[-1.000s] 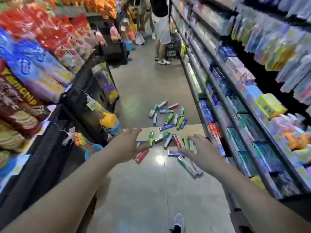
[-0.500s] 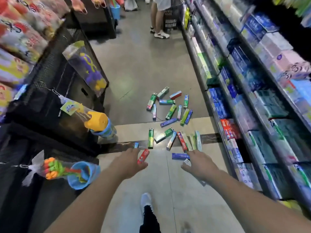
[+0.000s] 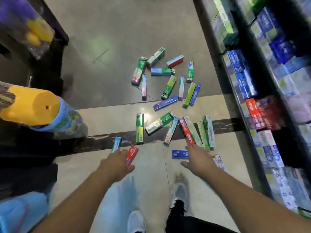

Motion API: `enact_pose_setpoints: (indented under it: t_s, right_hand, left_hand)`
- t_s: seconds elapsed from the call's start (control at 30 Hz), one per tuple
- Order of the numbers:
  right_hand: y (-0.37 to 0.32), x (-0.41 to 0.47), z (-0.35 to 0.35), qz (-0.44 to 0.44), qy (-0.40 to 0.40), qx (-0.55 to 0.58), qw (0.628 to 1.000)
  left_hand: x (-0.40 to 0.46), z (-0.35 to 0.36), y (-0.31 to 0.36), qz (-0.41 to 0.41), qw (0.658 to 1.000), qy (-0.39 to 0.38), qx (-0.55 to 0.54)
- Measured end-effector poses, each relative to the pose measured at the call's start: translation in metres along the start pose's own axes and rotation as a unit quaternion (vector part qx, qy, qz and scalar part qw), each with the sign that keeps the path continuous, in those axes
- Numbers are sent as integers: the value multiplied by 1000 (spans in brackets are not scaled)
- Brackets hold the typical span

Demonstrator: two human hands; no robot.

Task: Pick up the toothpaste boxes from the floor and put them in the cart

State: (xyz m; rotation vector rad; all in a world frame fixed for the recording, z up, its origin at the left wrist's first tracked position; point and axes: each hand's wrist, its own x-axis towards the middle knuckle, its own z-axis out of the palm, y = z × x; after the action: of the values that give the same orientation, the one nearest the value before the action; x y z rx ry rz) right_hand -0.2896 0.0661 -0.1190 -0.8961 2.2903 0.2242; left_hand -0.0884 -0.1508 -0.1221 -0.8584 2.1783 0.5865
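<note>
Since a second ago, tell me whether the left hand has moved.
Yes. The left hand has come forward and down toward the floor; it now reaches the red toothpaste box beside the dark floor stripe.

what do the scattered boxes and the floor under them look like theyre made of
Scattered rectangular toothpaste boxes: probably thin printed cardboard with a slight gloss, going by the sharp folded edges and colourful print. Grey and beige floor: polished stone or tile, likely; it mirrors the ceiling light and shows thin joints.
</note>
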Motion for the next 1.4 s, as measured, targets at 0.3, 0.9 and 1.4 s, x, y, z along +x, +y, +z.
enact_pose_setpoints:
  t_s: [0.3,0.9,1.4]
  right_hand:
    - [32,184,169,22,-15,-77,997]
    - [-12,113,45,-27,153,169,973]
    - [1,-347,-301,114,349,409,836]
  left_hand:
    - [208,149,-44,-17,999,-11,32]
    - [119,7,14,-4,972,177,-152]
    - [-320,-313,203,294,926,233,-28]
